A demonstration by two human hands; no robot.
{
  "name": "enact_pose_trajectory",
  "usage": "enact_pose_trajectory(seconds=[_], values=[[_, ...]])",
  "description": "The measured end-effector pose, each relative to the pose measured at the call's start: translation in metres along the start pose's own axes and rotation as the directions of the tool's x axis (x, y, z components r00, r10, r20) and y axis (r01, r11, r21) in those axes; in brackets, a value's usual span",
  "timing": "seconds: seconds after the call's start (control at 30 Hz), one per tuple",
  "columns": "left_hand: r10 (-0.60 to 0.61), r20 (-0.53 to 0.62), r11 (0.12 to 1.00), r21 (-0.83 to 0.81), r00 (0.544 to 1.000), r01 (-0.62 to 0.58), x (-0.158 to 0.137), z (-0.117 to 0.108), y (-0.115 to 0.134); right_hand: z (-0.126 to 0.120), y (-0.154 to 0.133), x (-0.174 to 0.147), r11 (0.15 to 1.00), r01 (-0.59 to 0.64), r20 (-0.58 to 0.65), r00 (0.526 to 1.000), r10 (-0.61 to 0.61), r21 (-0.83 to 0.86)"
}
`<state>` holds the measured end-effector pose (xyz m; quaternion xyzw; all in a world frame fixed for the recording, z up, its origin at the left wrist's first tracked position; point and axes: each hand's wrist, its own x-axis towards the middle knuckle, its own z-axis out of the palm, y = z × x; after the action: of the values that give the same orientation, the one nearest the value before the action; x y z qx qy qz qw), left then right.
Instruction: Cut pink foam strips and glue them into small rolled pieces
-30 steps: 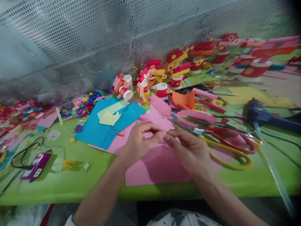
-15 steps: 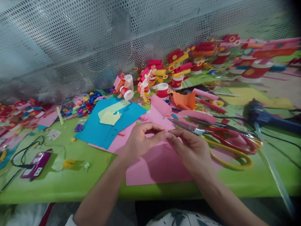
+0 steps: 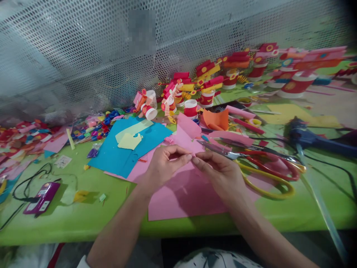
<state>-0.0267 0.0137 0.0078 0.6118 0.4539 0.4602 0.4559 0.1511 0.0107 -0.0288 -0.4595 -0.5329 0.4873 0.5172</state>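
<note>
Over a sheet of pink paper, my left hand and my right hand meet fingertip to fingertip. Both are closed in a pinch on a tiny pink piece of paper, mostly hidden by the fingers and hard to tell from the pink sheet beneath. Beside my right hand lie scissors with red and yellow handles, blades pointing left. Blue paper sheets lie left of my left hand, with pale yellow paper scraps on top.
A hot glue gun with a long clear glue stick stands at the right. Red paper cup models line the back by a perforated metal panel. A purple device with a black cable lies at the left; orange paper lies behind the scissors.
The view has shifted slightly, so my hands and the table things sit a little further left. The fingertips stay pinched together.
</note>
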Motion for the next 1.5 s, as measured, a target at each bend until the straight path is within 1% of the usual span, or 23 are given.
enact_pose_trajectory(seconds=[0.13,0.23,0.53,0.7,0.8,0.87,0.97,1.03,1.07,1.17,1.27,1.4,1.5], values=[[-0.011,0.01,1.0,-0.014,1.0,0.011,0.0,0.0,0.0,-0.001,0.0,-0.001,1.0,0.006,0.013,1.0,-0.007,0.016],[-0.016,0.008,1.0,0.008,1.0,0.016,0.0,0.0,0.001,0.0,-0.003,0.0,1.0,0.0,0.019,1.0,0.0,0.016],[0.01,-0.004,0.999,0.046,1.0,-0.01,0.0,0.002,0.002,0.001,-0.001,0.0,1.0,-0.022,0.015,1.0,0.022,0.004],[-0.024,-0.017,0.999,0.021,1.0,0.024,-0.001,0.004,0.007,0.0,-0.002,-0.001,1.0,-0.01,0.02,1.0,0.01,-0.009],[-0.081,-0.016,0.996,-0.036,0.997,0.08,-0.001,0.003,0.008,-0.001,-0.006,-0.003,0.999,-0.035,0.037,0.999,0.036,-0.027],[-0.156,-0.005,0.984,-0.091,0.988,0.155,0.0,0.0,0.009,-0.001,-0.009,-0.004,0.997,-0.075,0.049,0.996,0.075,-0.002],[-0.288,0.059,0.922,-0.253,0.956,0.293,0.002,-0.003,0.008,0.0,-0.012,-0.006,0.982,-0.156,0.072,0.986,0.149,0.102],[-0.339,0.118,0.867,-0.346,0.934,0.358,0.003,-0.006,0.006,0.001,-0.013,-0.006,0.959,-0.206,0.084,0.978,0.193,0.193],[-0.344,0.141,0.854,-0.364,0.929,0.371,0.004,-0.006,0.005,0.001,-0.012,-0.006,0.946,-0.223,0.088,0.974,0.208,0.235],[-0.293,0.172,0.88,-0.335,0.94,0.336,0.005,-0.008,-0.001,0.001,-0.008,-0.005,0.914,-0.245,0.096,0.969,0.226,0.323],[-0.257,0.178,0.91,-0.288,0.95,0.3,0.005,-0.009,-0.006,0.001,-0.006,-0.004,0.905,-0.244,0.101,0.97,0.222,0.348],[-0.23,0.15,0.911,-0.313,0.962,0.267,0.004,-0.005,-0.01,0.001,-0.008,-0.004,0.918,-0.23,0.094,0.973,0.211,0.322],[-0.207,0.122,0.916,-0.326,0.971,0.236,0.003,-0.002,-0.01,0.002,-0.012,-0.004,0.929,-0.238,0.066,0.971,0.229,0.282]])
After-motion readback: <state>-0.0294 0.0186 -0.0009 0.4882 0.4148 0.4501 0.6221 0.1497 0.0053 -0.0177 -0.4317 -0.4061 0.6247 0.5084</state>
